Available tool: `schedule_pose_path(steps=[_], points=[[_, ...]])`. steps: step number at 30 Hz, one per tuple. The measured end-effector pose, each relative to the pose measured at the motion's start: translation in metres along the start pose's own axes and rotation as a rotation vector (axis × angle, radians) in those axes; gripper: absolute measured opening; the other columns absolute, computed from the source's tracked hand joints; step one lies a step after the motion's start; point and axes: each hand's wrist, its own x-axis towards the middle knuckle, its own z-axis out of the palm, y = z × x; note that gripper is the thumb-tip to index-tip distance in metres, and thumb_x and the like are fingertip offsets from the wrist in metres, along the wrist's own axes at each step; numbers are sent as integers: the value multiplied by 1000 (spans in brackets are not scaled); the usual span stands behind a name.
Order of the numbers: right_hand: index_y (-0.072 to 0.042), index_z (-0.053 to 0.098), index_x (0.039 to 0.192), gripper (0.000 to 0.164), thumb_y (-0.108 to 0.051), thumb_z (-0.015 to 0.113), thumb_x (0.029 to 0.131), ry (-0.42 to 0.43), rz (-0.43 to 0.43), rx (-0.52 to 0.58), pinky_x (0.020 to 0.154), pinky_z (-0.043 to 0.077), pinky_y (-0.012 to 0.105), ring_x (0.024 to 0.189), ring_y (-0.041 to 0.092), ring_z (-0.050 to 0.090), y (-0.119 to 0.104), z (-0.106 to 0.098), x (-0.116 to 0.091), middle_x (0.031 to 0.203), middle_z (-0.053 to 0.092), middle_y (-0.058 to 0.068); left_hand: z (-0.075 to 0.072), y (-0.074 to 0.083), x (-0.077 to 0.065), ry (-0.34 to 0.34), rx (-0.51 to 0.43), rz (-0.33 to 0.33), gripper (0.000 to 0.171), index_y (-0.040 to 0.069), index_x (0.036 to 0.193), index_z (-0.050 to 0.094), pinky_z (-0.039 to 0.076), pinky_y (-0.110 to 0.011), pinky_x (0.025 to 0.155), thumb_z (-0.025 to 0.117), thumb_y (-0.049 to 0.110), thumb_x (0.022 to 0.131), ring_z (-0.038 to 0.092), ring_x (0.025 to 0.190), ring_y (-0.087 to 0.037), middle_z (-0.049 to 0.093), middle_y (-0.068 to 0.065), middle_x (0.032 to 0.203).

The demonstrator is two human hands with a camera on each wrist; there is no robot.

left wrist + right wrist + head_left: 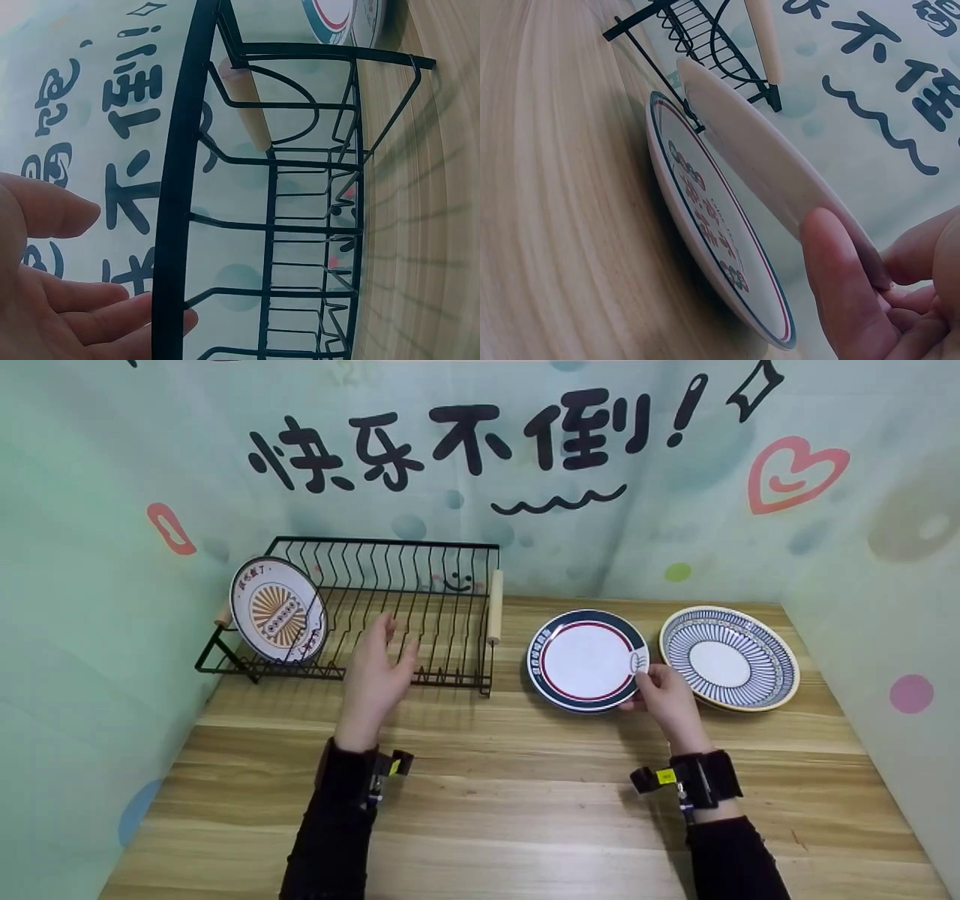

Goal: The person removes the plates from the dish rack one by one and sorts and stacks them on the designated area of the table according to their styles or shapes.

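My right hand [667,701] pinches the right edge of a white plate [585,664] with a dark green rim and a red ring. In the right wrist view this plate's pale underside [772,161] slants above a second plate [712,225], which has red and green decoration and lies on the table. From the head view the second plate is hidden beneath the held one. My left hand [379,679] is over the front of a black wire dish rack [420,682], fingers loosely extended and nothing held. An orange-patterned plate [277,611] leans in the rack's left end.
To the right of my right hand sits a deeper blue-striped dish [765,660]. Wooden handles [496,607] are fixed to the rack's ends. A printed curtain [675,540] stands behind the wooden table [510,802], with pale walls at both sides.
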Motion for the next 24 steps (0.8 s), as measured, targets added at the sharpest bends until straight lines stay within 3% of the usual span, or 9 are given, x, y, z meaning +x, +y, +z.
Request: schedule_pose_path(steps=[24], points=[[20,48,109,27,-5,40,103,-28,52,20,67,60,27,61,11,67,13,-2,7,84,60,12,-6,-1,3,30,6,-16,60,-7,145,37,36,-45,111,62,21,97,50,126,-38,51,-25,138]])
